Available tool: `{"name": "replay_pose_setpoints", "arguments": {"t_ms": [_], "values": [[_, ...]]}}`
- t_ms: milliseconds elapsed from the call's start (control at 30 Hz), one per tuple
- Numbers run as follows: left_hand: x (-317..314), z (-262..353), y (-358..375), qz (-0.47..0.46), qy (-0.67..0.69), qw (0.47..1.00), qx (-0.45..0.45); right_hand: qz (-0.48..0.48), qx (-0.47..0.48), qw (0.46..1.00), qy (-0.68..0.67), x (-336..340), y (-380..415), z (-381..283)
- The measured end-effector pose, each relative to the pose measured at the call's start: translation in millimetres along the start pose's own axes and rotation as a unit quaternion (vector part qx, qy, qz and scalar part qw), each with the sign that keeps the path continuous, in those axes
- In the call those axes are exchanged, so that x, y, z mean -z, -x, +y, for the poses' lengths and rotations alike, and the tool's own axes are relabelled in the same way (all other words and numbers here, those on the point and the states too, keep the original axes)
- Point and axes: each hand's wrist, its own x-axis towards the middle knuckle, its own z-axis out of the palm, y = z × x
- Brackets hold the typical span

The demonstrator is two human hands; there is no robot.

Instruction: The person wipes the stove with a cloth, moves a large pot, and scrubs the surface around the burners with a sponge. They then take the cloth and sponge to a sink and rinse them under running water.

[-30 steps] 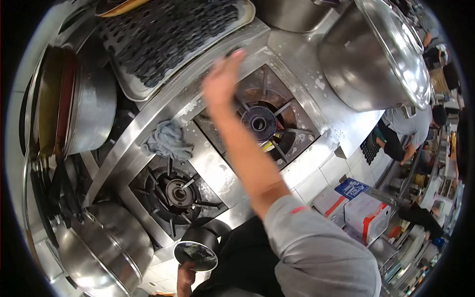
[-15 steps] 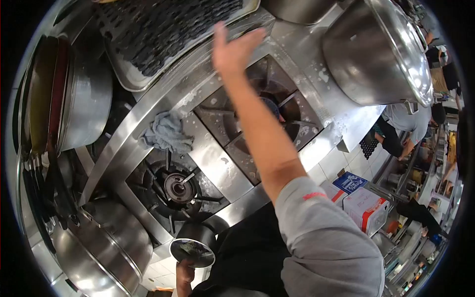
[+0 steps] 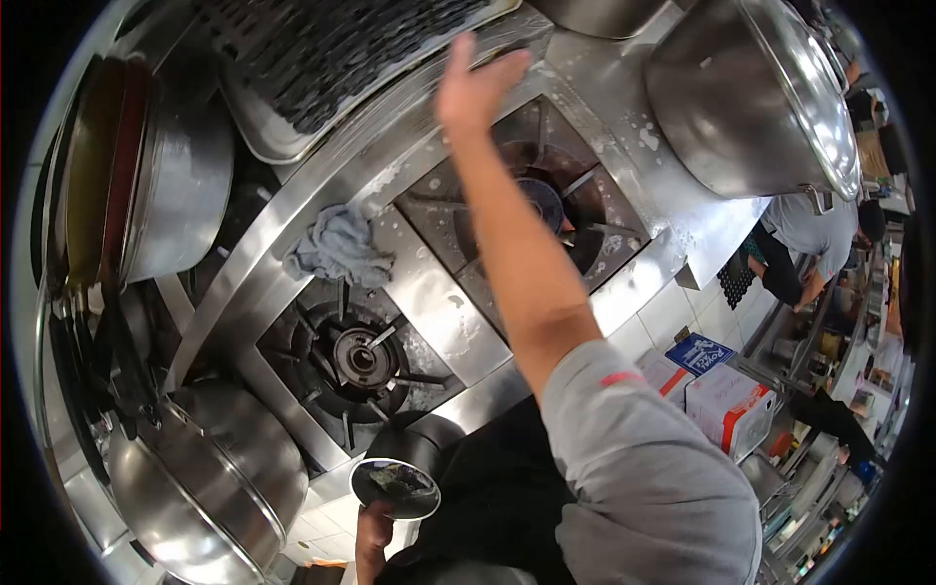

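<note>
Now, from the head view, your right hand (image 3: 478,93) is out over the far side of the range, thumb spread well away from the fingers, near the curved steel ledge (image 3: 275,219); whether it's touching metal, you can't tell with that blur. Your forearm cuts right across the right burner (image 3: 536,203), the grey sleeve (image 3: 648,463) coming in from the near right.

Down at the near edge, your left hand (image 3: 374,526) has hold of the dark pot (image 3: 395,489), gripping it at its pale rim; most of your fingers are hidden. That pot tilts with its mouth toward you, just left of your black apron (image 3: 502,487), near the left burner (image 3: 363,357). Something greenish shows inside, too unclear to name.

And look between the burners and the ledge: a crumpled grey cloth (image 3: 341,246) lies on the steel. Far left, a dark perforated mat (image 3: 302,73) sits in a pale-rimmed tray (image 3: 283,154). Over on the far right stands a big steel pot (image 3: 746,112), and beyond it, another person (image 3: 817,234) in grey.
</note>
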Motion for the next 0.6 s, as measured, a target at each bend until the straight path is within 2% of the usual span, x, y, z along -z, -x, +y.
{"name": "replay_pose_setpoints", "arguments": {"t_ms": [67,100,133,167,200,233,300,333,367,400,500,567,600], "values": [[7.5,-12.2,-0.7,-0.031,-0.154,0.984,-0.082,0.038,-0.004,0.999,-0.016,0.7,-19.0,8.5],[3.0,-0.1,-3.2,-0.017,0.036,0.999,0.007,0.019,-0.001,1.0,-0.003,-4.5,5.3,1.8],[-4.3,21.7,-4.6,-0.003,0.223,0.97,0.096,0.002,0.001,1.0,0.008,-12.7,47.0,-8.0],[-8.1,35.1,-6.4,0.011,0.4,0.898,0.182,-0.041,0.012,0.999,0.019,-16.9,88.5,-8.3],[-6.6,25.4,-9.1,0.013,0.356,0.924,0.14,-0.085,0.022,0.996,0.03,-18.8,112.5,-6.6],[-3.2,4.0,-10.7,0.015,0.31,0.945,0.1,-0.075,0.019,0.997,0.027,-18.3,105.1,-5.9],[6.5,-6.0,-7.6,0.007,0.097,0.995,0.0,-0.062,0.007,0.998,0.024,-16.6,78.1,2.4],[10.4,5.6,-5.0,-0.008,-0.07,0.996,-0.06,-0.027,-0.013,1.0,0.002,-13.9,46.8,8.2],[14.9,9.1,-2.3,-0.024,-0.234,0.965,-0.118,-0.007,-0.039,0.999,-0.03,-2.7,12.2,6.0],[18.9,-17.9,-8.2,-0.019,-0.185,0.977,-0.107,0.012,-0.066,0.996,-0.063,3.2,-3.8,3.1],[17.7,8.8,-1.4,-0.023,-0.25,0.962,-0.105,0.026,-0.046,0.995,-0.081,-11.2,17.1,7.4],[7.7,10.4,-6.7,-0.004,-0.016,0.999,-0.028,-0.041,-0.076,0.996,-0.006,-23.0,74.6,-6.4],[10.3,24.3,-2.9,-0.022,-0.118,0.989,-0.086,-0.047,-0.068,0.997,0.004,-20.6,77.8,-4.7]]}}
